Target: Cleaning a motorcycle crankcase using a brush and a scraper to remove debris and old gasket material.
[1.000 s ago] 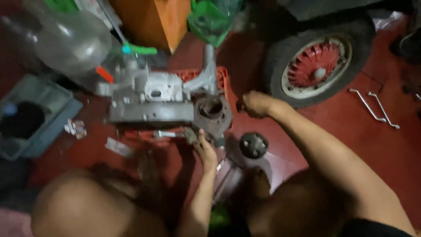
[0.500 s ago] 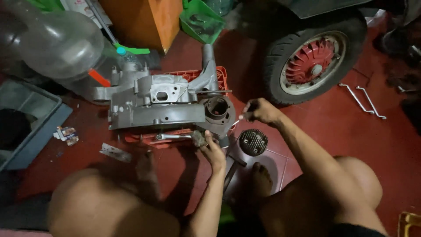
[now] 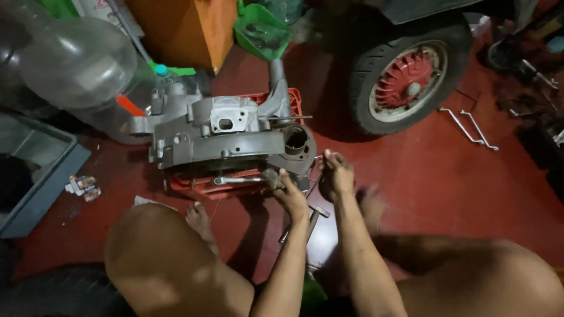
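Beside the grey engine case (image 3: 229,138) on a red crate (image 3: 202,183), left hand (image 3: 292,196) grips a grimy part (image 3: 272,177); right hand (image 3: 336,174) is closed, contents indiscernible; small packet (image 3: 82,186) lies left on the floor.

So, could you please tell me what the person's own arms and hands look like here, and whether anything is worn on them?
Both forearms are bare, with no sleeves in view. The left hand and the right hand wear no gloves. No watch, band or ring can be made out, though the picture is too soft to rule out a small one. The fingers look smudged with dark grime.
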